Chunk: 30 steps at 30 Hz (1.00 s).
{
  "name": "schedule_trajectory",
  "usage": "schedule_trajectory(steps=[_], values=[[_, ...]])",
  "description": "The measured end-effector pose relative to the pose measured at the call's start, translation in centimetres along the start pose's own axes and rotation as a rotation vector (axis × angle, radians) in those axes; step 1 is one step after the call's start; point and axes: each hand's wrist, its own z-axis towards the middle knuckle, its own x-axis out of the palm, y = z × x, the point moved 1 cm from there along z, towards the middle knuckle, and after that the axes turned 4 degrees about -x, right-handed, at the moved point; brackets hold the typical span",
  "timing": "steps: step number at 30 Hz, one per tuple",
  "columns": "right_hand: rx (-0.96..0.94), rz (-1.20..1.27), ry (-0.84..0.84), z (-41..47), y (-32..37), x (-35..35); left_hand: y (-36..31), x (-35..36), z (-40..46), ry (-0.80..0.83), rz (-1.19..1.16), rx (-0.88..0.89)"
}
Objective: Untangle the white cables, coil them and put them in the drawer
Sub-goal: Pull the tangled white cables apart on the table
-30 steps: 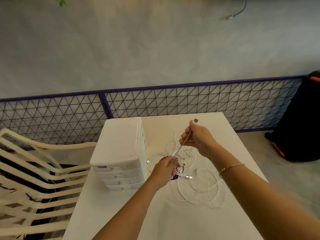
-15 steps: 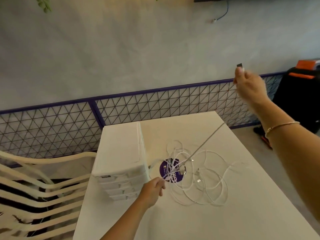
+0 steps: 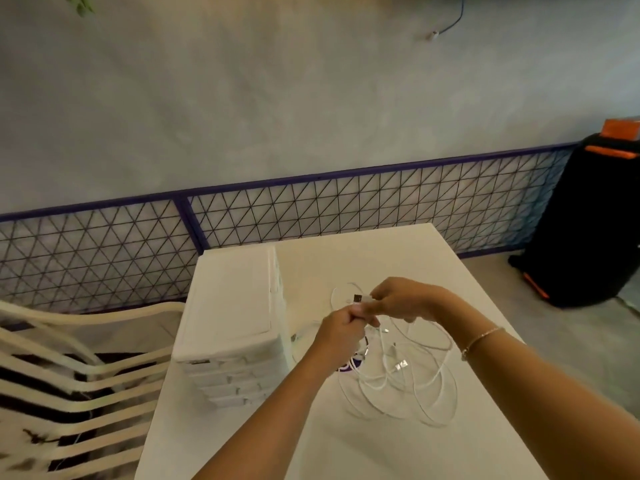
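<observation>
A tangle of white cables (image 3: 412, 382) lies in loose loops on the white table (image 3: 363, 445), right of a white drawer unit (image 3: 232, 327) whose drawers look closed. My right hand (image 3: 405, 301) pinches a cable end with its USB plug (image 3: 360, 298) sticking out to the left. My left hand (image 3: 341, 329) grips the same cable just below, touching the right hand. Both hands hover above the tangle, and strands hang down from them to the pile.
A stack of cream plastic chairs (image 3: 69, 368) stands left of the table. A black speaker with orange trim (image 3: 585, 220) sits on the floor at the right. A wire-mesh fence with purple frame (image 3: 311, 216) runs behind the table.
My right hand, raised high to the right with the cable end pulled taut, has come back down to meet my left hand. The left hand rose over the tangle.
</observation>
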Motion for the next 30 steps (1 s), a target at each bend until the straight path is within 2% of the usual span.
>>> schedule_trajectory(steps=[2, 4, 7, 12, 17, 23, 25, 28, 30], values=[[0.001, -0.076, -0.009, 0.0, -0.7, -1.3, 0.5, 0.2, 0.1, 0.005, 0.019, -0.019], [-0.027, -0.033, -0.083, -0.2, -1.4, -2.8, 1.4, 0.4, 0.1, -0.010, -0.009, -0.061], [-0.054, 0.209, -0.294, -0.5, -2.7, -5.7, 2.8, 0.7, 0.0, -0.011, -0.029, -0.108], [-0.039, 0.579, -0.739, -1.3, -3.9, -10.0, 5.2, 0.6, 0.1, -0.044, 0.125, -0.168], [0.021, 0.508, -1.077, -3.2, -6.1, -14.7, 8.6, -0.6, -1.2, -0.081, 0.133, -0.270], [0.133, 0.273, -1.272, -3.1, -8.7, -15.7, 7.7, -0.7, -1.5, -0.113, 0.159, -0.272], [0.190, 0.190, -1.227, -2.8, -9.4, -15.6, 6.0, -0.4, -1.3, -0.138, 0.176, -0.210], [0.273, 0.038, -0.956, -1.3, -9.6, -13.8, 2.8, 0.4, -0.9, -0.130, 0.183, -0.116], [0.246, 0.023, -0.853, -0.3, -8.6, -11.4, 0.5, 1.2, -0.7, -0.101, 0.199, -0.054]])
